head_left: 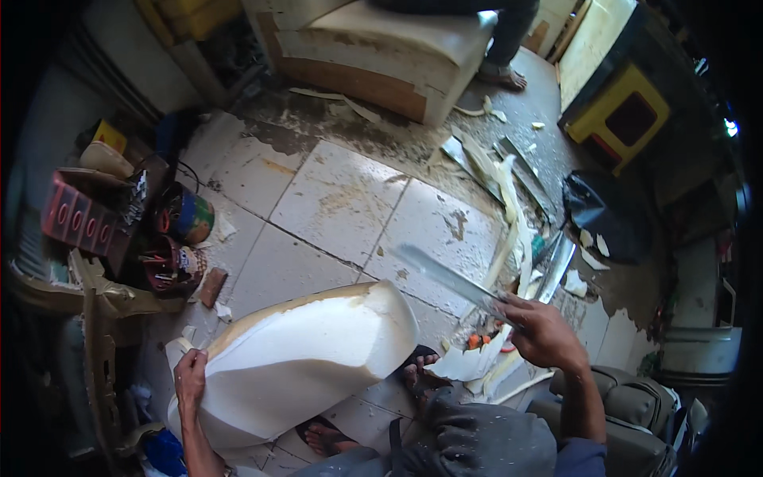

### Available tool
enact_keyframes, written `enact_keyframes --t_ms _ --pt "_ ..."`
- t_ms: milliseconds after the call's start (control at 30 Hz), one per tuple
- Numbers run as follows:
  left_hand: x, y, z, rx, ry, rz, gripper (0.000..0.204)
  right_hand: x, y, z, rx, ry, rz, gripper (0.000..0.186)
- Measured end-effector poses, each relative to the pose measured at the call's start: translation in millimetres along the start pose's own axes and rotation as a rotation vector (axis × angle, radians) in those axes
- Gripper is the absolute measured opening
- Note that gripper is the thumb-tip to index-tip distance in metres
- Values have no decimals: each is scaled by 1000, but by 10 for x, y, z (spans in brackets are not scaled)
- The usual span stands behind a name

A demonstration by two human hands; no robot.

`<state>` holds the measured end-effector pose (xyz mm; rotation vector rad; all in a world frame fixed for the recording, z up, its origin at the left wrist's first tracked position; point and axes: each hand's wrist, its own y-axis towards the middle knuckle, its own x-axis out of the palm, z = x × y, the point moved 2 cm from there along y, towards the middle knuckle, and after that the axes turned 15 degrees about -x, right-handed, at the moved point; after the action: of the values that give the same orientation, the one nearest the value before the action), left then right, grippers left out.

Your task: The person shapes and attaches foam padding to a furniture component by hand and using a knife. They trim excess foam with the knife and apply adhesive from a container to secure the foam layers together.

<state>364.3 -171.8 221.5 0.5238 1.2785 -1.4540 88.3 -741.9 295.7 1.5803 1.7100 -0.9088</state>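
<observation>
A large white shaped foam block (298, 366), seat-like with a tan strip along its far edge, slopes up from the lower left in front of my legs. My left hand (191, 383) grips its left end with curled fingers. In my right hand (544, 330) is a long, flat metal blade (445, 274), raised over the floor to the right of the foam and apart from it. The blade points to the far left, and its tip is blurred. My fingers hide its near end.
Foam offcuts (517, 230) and metal strips (528, 179) litter the tiled floor (334, 203) to the right. Tins (187, 215) and a red drawer unit (79, 215) stand left. Beyond, a person's bare foot (502, 77) rests beside a big pale block (381, 67). A brown cushioned item (628, 405) lies lower right.
</observation>
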Motion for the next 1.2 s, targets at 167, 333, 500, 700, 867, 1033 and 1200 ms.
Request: enact_keyframes --t_ms 167,333,500,700,867,1033,1200 --pt "31 -115 -56 51 33 40 39 205 313 -330 43 -41 -256 69" --pt "199 -111 -95 130 74 55 37 610 803 -97 130 59 -155 68" --pt "-12 -367 -211 37 1 106 39 -62 143 -420 -5 25 -159 69" --pt "203 -227 -66 110 5 84 41 719 539 -247 127 -18 -73 63" --pt "114 -280 -144 94 5 123 39 215 -98 -325 90 155 -208 67" --pt "245 -206 -54 102 10 110 40 922 450 -171 252 146 -105 61" --pt "121 -256 -120 61 40 149 40 354 -133 -359 89 194 -189 69"
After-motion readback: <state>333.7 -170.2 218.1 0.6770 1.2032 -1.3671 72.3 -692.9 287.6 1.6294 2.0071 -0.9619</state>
